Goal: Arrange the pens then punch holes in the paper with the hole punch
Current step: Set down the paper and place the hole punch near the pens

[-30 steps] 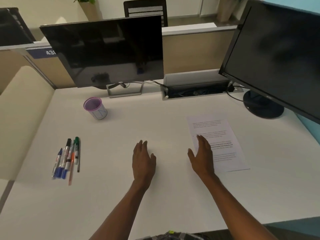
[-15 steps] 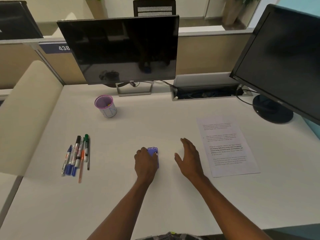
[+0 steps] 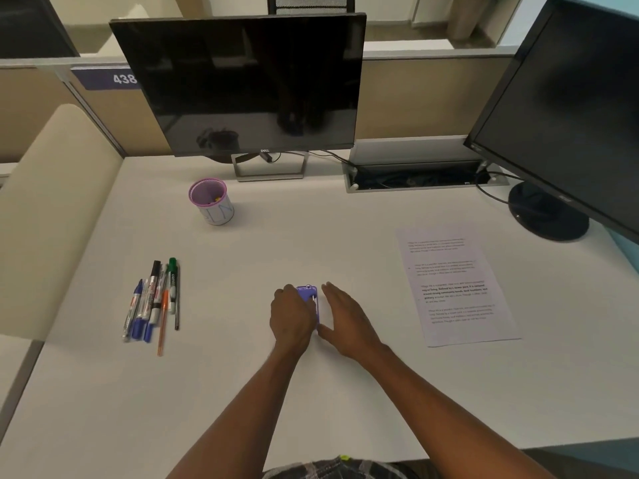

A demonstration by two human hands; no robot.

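Note:
A small purple hole punch lies on the white desk at the centre. My left hand is curled over its left side and grips it. Flat and open, my right hand rests against the punch's right side. Several pens and markers lie in a loose row at the left of the desk. A purple-rimmed mesh pen cup stands upright behind them. The printed sheet of paper lies flat at the right, apart from both hands.
A black Dell monitor stands at the back centre and a second monitor at the right, its round base on the desk. A cable tray sits between them. A beige partition borders the left edge.
My left hand has closed on the hole punch. My right hand left the paper and moved left up against the punch. The camera view shifted slightly.

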